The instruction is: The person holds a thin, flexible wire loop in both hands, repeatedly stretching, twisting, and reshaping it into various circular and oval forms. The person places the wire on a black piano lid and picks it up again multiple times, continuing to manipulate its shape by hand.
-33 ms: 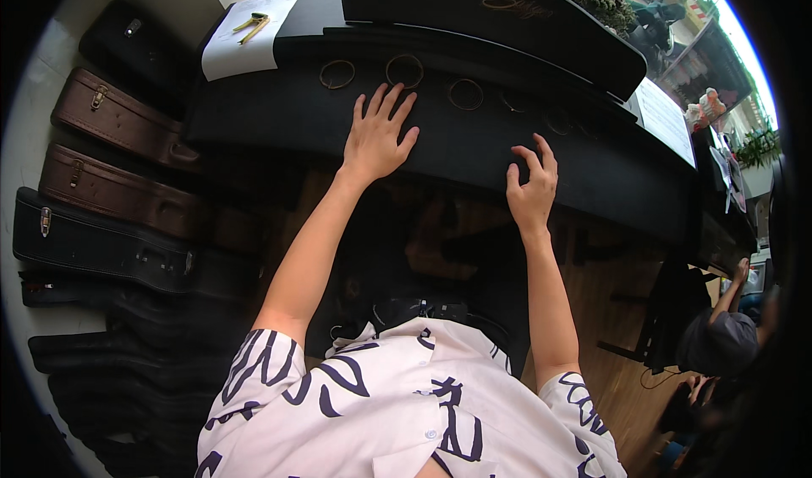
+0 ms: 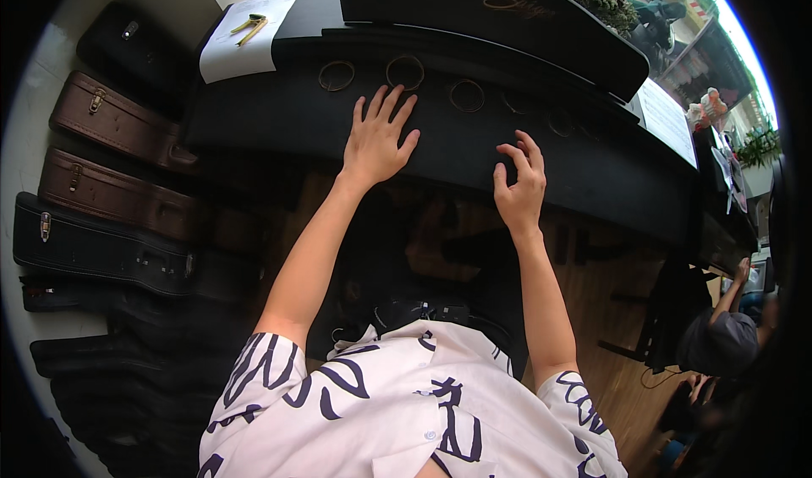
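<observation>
On a long black surface, several thin rings that look like coiled wire strings lie in a row. My left hand (image 2: 377,140) is open, palm down with fingers spread. Its fingertips reach the lower edge of the second coil (image 2: 405,73); whether they press on it I cannot tell. Left of that lies another coil (image 2: 337,76), and a third coil (image 2: 467,95) is between my hands. My right hand (image 2: 521,184) is open and empty, fingers loosely bent and thumb apart, in front of the fainter coils (image 2: 561,123) at the right.
A white sheet (image 2: 241,55) at the left bears a small gold-coloured plier-like tool (image 2: 251,30). A black upright panel (image 2: 482,21) backs the surface. Instrument cases (image 2: 110,186) line the left wall. Papers (image 2: 664,118) lie at the right; another person (image 2: 723,338) is beyond.
My right hand has moved a little to the left. My left hand and the coils stay where they were.
</observation>
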{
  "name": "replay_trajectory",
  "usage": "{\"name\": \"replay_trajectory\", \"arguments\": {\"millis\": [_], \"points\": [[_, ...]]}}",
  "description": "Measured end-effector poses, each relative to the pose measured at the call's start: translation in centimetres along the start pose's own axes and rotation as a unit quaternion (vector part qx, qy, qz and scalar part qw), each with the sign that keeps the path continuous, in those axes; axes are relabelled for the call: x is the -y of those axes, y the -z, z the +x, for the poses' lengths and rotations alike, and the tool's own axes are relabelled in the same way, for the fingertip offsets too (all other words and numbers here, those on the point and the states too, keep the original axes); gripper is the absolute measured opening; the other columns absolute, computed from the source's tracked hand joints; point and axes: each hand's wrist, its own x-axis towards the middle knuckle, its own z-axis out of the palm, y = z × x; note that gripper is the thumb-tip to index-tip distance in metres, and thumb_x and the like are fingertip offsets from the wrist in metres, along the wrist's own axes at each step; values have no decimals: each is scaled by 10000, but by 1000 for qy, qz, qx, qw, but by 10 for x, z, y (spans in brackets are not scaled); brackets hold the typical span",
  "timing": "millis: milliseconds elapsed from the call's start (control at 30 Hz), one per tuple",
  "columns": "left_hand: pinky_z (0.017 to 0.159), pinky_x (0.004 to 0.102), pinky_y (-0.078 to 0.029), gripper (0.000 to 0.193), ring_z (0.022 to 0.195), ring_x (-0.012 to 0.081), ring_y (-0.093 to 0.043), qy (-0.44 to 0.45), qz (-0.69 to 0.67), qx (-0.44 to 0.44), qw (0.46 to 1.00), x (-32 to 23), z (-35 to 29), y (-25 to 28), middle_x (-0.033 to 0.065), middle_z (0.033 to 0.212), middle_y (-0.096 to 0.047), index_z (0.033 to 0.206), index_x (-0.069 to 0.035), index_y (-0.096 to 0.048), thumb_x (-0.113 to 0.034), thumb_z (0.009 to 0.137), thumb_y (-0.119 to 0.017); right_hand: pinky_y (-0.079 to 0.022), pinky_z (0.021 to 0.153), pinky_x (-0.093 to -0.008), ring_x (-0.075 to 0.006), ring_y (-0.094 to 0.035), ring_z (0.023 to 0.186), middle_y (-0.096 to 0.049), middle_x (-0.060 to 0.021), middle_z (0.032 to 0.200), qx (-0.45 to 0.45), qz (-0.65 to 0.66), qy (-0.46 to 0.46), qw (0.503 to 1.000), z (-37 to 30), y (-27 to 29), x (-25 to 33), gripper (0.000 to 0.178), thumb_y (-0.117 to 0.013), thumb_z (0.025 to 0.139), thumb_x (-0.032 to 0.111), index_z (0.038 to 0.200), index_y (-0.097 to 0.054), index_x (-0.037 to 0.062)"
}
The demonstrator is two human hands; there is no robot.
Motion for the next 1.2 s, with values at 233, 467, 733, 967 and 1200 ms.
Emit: {"name": "replay_trajectory", "arguments": {"millis": [233,467,733,967,1200], "points": [[1128,523,-272,601,1377,314,-374,18,-71,-11,997,-3,2,8,151,1456,-422,1404,-89,-452,-254,850,-618,-494,907,-423,-283,-618,1017,-528,-168,1342,88,107,120,983,37,-81,65,293,-658,754,24,1046,-655,35],[1103,479,-357,642,1287,367,-469,20,-133,-30,990,-4,3,11,205,1429,-438,1402,-56,-437,-187,800,-620,-398,988,-442,-297,-513,1221,-513,-168,1384,104,-29,148,983,42,-93,64,399,-596,802,127,1189,-602,31],[1061,471,-397,507,1257,399,-473,107,-225,-117,961,1,-1,7,236,1353,-467,1274,12,-539,-58,775,-595,-342,1004,-430,-286,-417,1347,-465,-173,1449,105,-85,140,981,55,-105,69,515,-609,822,250,1285,-564,29],[1045,487,-362,391,1250,384,-440,245,-49,-197,948,51,5,13,229,1349,-432,1215,-29,-603,-64,826,-637,-345,1004,-418,-284,-393,1361,-404,-193,1490,110,-133,145,974,56,-101,73,562,-637,823,269,1324,-546,31],[982,441,-405,154,1150,299,-536,226,-61,-182,955,62,2,7,114,1185,-576,1013,-70,-672,-70,861,-649,-350,1006,-421,-284,-407,1345,-404,-185,1487,106,-99,153,978,52,-99,70,507,-651,815,241,1281,-589,52]]}}
